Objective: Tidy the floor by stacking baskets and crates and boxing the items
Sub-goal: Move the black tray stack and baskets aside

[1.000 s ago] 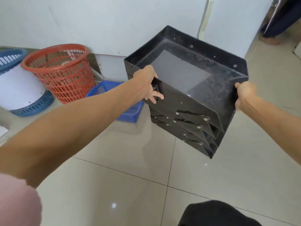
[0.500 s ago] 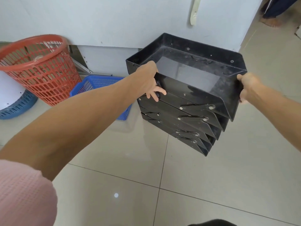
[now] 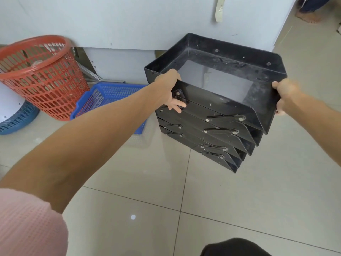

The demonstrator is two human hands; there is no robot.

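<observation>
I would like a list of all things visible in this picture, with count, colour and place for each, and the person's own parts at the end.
tiered tray stack: 1, black, held up above the floor, centre right, tilted
round basket: 1, red, on the floor at left, by the wall
flat basket: 1, blue, on the floor right of the red one, partly behind the left arm
low basket: 1, blue, far left edge, something white in it
wall panel: 1, white, across the top
floor: pale tiles
bare foot: another person's, top right corner
left hand: grips the stack's left near rim
right hand: grips the stack's right corner
sleeve: pink, bottom left
</observation>
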